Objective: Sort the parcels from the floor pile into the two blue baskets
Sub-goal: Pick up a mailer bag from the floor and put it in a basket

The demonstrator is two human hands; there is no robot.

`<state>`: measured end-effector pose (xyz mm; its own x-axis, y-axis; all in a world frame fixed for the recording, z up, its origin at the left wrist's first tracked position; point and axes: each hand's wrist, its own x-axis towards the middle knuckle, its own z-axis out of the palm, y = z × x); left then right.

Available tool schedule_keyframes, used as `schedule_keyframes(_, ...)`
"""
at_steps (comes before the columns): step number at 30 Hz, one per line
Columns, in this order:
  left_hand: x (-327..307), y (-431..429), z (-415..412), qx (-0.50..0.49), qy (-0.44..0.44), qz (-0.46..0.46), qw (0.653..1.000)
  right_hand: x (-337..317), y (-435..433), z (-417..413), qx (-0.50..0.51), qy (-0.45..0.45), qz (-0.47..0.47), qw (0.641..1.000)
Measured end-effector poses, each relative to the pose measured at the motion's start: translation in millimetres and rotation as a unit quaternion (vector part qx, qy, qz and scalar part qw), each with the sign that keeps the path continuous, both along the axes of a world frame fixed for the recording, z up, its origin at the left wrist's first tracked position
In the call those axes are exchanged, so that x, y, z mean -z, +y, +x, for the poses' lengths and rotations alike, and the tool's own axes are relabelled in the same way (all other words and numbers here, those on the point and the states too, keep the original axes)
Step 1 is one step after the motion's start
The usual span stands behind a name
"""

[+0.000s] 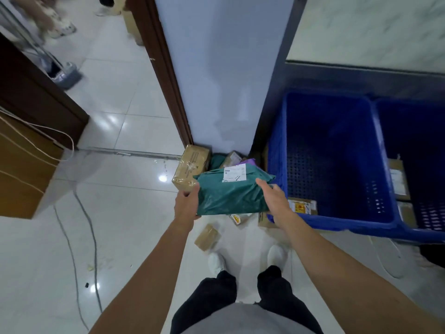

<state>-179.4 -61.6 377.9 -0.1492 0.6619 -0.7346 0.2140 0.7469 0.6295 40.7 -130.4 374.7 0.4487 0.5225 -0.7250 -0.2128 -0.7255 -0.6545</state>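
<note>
The left hand [186,206] grips the left edge of a soft green plastic mailer bag with a white shipping label [231,189]. Its thumb is on top and its fingers are tucked underneath. The right hand [274,201] lies along the bag's right edge with fingers stretched fairly straight, pressing inward rather than clenched; whether the thumb hooks beneath cannot be told. The bag is held between the two hands, lifted above the floor pile and just beside the left wall of the nearer blue perforated plastic basket [277,160]. The step in hand looks like carrying this parcel to a basket. Since the bag is limp, it would go best kept level with support under both ends and swung right over the rim before the hands let go, so that it drops flat and does not catch on the wall. The nearer basket is mostly bare, with one cardboard box bearing a yellow-and-red sticker [302,206] in its near corner. The second blue basket [421,141], touching it on the right, holds at least two brown cartons with white labels [398,179]. Left on the white tiled floor are a tall taped cardboard box [190,167], a small brown box [207,237], a purple packet [250,162] and a few partly hidden parcels.
</note>
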Motion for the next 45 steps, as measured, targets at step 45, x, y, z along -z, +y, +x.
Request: schedule_keyframes(45,-10,-77,380,0.293,0.016,0.106,0.950,-24,-96,379,0.113,0.020,0.064,0.991)
